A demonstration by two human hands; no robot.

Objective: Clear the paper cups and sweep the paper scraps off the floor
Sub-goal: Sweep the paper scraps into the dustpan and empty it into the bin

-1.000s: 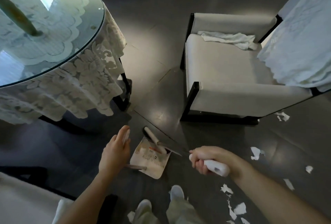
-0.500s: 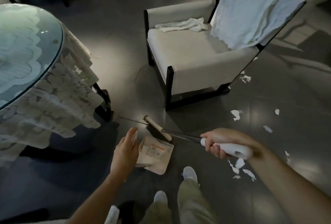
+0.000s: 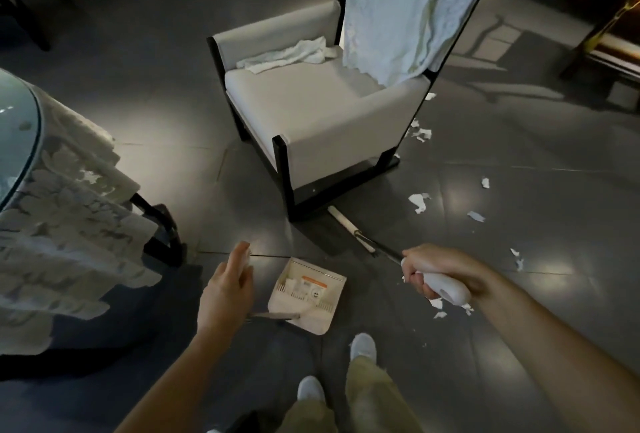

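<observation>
Table (image 3: 19, 152) cut by left edge; dustpan (image 3: 330, 294) label too small to read

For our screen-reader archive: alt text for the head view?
A person's right hand grips a white-handled broom, its head beside a cream armchair; the left hand holds a cream dustpan by its handle. Torn white paper scraps litter the dark tiled floor.

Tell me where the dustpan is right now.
In the head view, the dustpan sits on the floor at low centre, just right of the left hand and in front of the armchair.
</observation>
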